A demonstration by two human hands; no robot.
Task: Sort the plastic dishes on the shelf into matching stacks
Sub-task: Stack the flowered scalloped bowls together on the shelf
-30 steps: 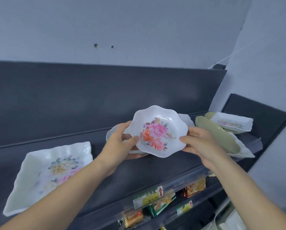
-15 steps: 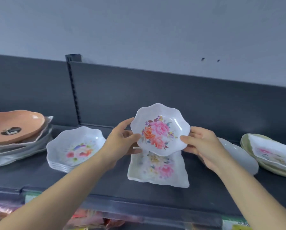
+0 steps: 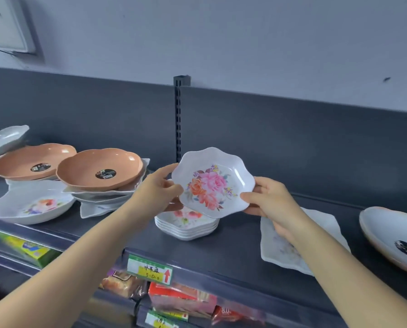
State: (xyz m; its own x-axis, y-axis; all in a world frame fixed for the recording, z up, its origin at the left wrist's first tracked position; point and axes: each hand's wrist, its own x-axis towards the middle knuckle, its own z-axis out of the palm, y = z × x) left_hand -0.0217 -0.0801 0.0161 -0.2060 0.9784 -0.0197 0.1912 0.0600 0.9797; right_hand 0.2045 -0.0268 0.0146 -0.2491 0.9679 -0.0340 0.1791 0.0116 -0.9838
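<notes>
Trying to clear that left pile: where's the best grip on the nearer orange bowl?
The near rim of the orange bowl, from the front: it sits upright atop white dishes, rim raised clear of them, and the back panel closes the far side.

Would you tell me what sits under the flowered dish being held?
A stack of similar white flowered dishes on the shelf. The held dish covers the stack's back and much of its top pattern.

Two peach dishes, one held floral dish.
</notes>
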